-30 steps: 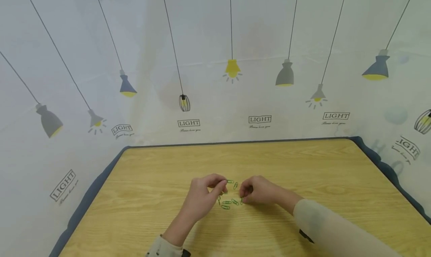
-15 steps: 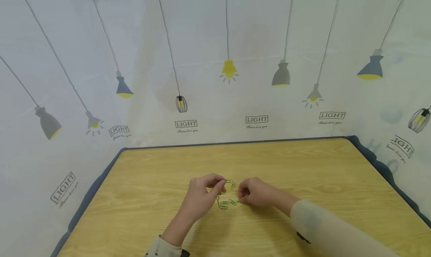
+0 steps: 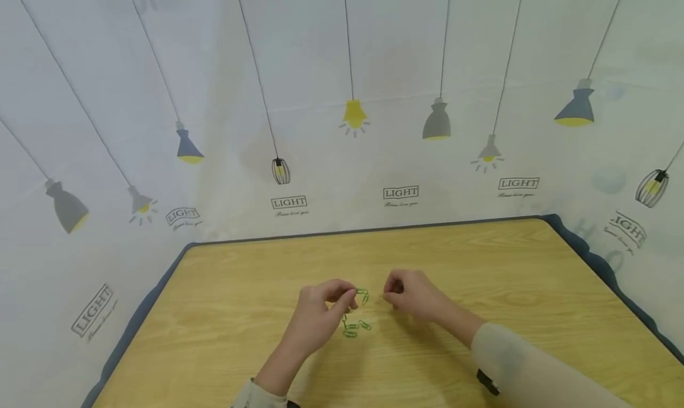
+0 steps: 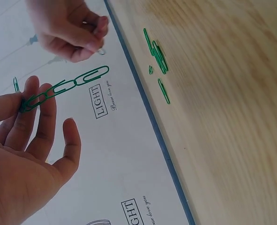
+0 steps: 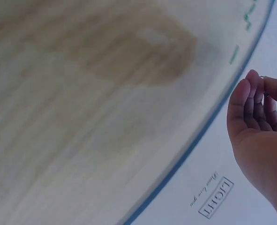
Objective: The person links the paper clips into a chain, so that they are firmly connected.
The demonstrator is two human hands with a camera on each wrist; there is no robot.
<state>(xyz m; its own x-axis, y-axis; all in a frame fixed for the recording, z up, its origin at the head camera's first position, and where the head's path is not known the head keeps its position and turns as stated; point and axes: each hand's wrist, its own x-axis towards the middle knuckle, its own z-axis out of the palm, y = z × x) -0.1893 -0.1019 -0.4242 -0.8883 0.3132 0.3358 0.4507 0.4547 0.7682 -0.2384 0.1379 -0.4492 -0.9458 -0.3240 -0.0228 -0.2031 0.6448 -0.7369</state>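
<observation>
Between thumb and fingertips, my left hand [image 3: 315, 316] pinches a short chain of linked green paper clips [image 4: 92, 75]. Its free end reaches out toward my right hand; part of the chain is hidden by the left fingers. My right hand [image 3: 419, 295] is a little way to the right, raised over the table, and pinches a single paper clip [image 4: 101, 51] of which only a small end shows. This clip and the chain are apart. Below the hands, several loose green paper clips [image 4: 160, 58] lie on the table near the left hand.
The wood-grain table [image 3: 481, 265] has a dark blue edge along its back and sides. Behind it stands a pale wall covering [image 3: 331, 152] printed with hanging lamps and the word LIGHT.
My right hand has picked a paper clip off the table and lifted it up and away from the loose pile. The left hand keeps holding the chain; the head view has shifted slightly.
</observation>
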